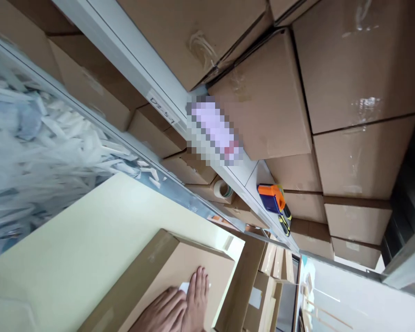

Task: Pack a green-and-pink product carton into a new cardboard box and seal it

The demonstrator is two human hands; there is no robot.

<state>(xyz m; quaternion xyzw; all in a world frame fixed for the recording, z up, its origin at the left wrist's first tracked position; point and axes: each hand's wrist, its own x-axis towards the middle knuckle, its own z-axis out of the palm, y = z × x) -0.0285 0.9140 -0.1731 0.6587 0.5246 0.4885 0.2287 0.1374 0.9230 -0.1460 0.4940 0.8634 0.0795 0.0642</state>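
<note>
A cardboard box [200, 254] lies on the pale work table in the lower middle of the head view. Both my hands rest flat on its upper face, side by side and touching. My left hand [161, 310] has its fingers stretched out together. Beside it, my right hand [198, 293] also lies flat, fingers extended. A small white label [184, 287] shows partly between and under the hands; the rest of it is covered. Neither hand grips anything.
The pale table top [121, 212] borders a heap of white paper strips [65, 133]. Shelves hold many cardboard boxes [263, 101]. On the shelf edge sit an orange-and-blue tool [272, 197] and a tape roll [223, 188] below. More boxes [259, 295] stand at the right.
</note>
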